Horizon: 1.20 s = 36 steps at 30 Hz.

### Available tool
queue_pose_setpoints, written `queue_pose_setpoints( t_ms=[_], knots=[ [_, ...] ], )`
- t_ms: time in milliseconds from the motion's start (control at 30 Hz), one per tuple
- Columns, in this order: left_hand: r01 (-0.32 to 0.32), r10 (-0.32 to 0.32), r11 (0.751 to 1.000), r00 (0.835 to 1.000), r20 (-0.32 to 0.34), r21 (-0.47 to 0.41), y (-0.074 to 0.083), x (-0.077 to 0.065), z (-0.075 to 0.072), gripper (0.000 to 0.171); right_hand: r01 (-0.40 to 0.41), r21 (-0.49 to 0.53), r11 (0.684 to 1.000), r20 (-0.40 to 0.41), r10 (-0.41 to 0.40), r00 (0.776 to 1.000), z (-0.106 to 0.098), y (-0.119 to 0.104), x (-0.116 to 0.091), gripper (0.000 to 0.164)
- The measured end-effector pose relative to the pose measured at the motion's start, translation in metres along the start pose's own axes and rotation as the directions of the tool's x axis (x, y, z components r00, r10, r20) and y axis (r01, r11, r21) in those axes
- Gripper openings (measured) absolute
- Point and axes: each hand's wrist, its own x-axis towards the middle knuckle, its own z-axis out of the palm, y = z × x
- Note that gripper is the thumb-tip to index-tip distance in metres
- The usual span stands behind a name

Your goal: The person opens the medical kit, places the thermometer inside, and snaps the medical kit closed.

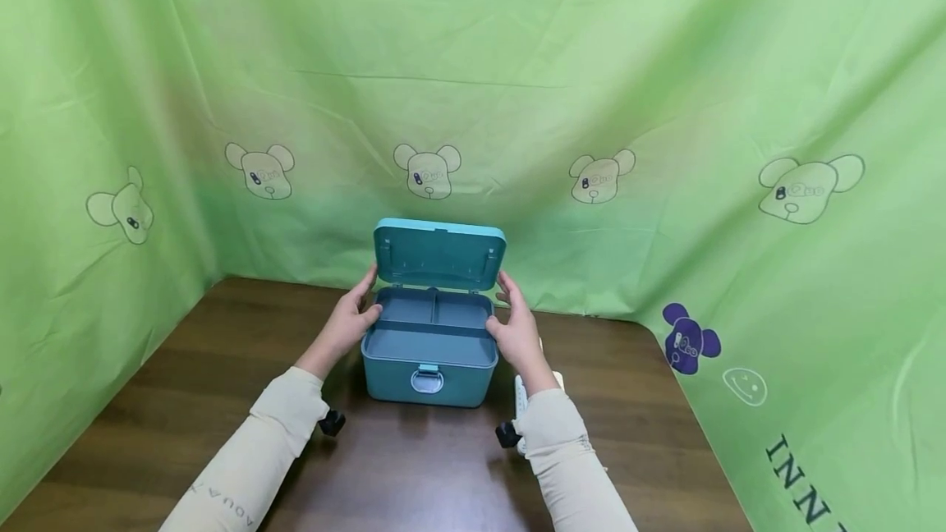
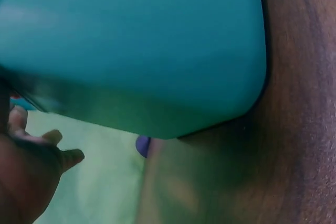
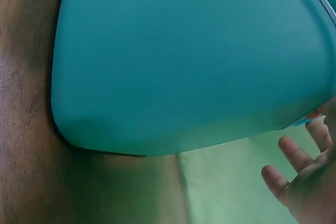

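A teal storage box (image 1: 432, 380) stands on the table with its lid (image 1: 439, 257) raised and tilted back. Inside sits a grey-blue tray (image 1: 429, 343) with a divider making two small compartments at the back. A clear latch (image 1: 427, 380) is on the box's front. My left hand (image 1: 351, 323) is at the left side, thumb by the rim and forefinger up near the lid's lower corner. Mirroring it, my right hand (image 1: 515, 331) has its thumb at the right rim and fingertips beside the lid. Both wrist views show spread fingers past the teal side walls.
Partly hidden behind my right forearm is a white object (image 1: 521, 396) on the wooden table (image 1: 399, 474). Green cloth (image 1: 502, 121) with bear-head prints hangs behind the table and along both sides. A small black device (image 1: 332, 423) is on each wrist.
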Motion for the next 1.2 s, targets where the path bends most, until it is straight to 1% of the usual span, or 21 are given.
queue_pose_setpoints(
  t_ms=[133, 233, 300, 367, 567, 633, 833, 967, 1067, 1200],
  knots=[
    [-0.004, 0.006, 0.996, 1.0, 0.018, -0.085, -0.005, -0.002, 0.003, 0.075, -0.015, 0.027, 1.0, 0.008, 0.015, 1.0, 0.004, 0.005, -0.001, 0.085],
    [-0.016, 0.019, 0.992, 0.999, 0.026, -0.121, -0.006, 0.0, 0.003, 0.075, -0.021, 0.048, 0.999, 0.016, 0.02, 1.0, 0.006, 0.006, -0.001, 0.086],
    [-0.018, 0.023, 0.994, 0.999, 0.036, -0.112, -0.008, 0.001, 0.001, 0.075, -0.027, 0.057, 0.998, 0.022, 0.025, 0.999, 0.007, 0.007, 0.0, 0.087],
    [-0.007, 0.011, 0.996, 0.999, 0.044, -0.093, -0.009, 0.001, -0.001, 0.076, -0.039, 0.059, 0.997, 0.03, 0.037, 0.999, 0.007, 0.008, 0.0, 0.087],
    [0.008, -0.006, 0.999, 0.999, 0.047, -0.051, -0.012, 0.003, -0.004, 0.076, -0.048, 0.056, 0.997, 0.043, 0.046, 0.998, 0.005, 0.01, 0.004, 0.085],
    [0.009, -0.007, 0.999, 0.998, 0.059, -0.042, -0.012, 0.004, -0.005, 0.076, -0.05, 0.051, 0.997, 0.049, 0.048, 0.998, 0.005, 0.011, 0.006, 0.085],
    [0.039, -0.038, 0.999, 0.995, 0.093, -0.011, -0.008, 0.008, -0.009, 0.081, -0.046, 0.048, 0.998, 0.095, 0.042, 0.995, 0.002, 0.01, 0.012, 0.087],
    [0.058, -0.055, 0.998, 0.991, 0.119, -0.018, -0.01, 0.009, -0.009, 0.082, -0.039, 0.046, 0.998, 0.111, 0.034, 0.993, -0.001, 0.009, 0.012, 0.086],
    [0.079, -0.075, 0.997, 0.987, 0.14, -0.024, -0.012, 0.009, -0.009, 0.082, -0.053, 0.046, 0.998, 0.12, 0.047, 0.992, -0.003, 0.011, 0.011, 0.086],
    [0.114, -0.108, 0.993, 0.984, 0.141, -0.035, -0.012, 0.012, -0.008, 0.082, -0.067, 0.052, 0.996, 0.133, 0.06, 0.989, -0.004, 0.012, 0.011, 0.085]
  ],
)
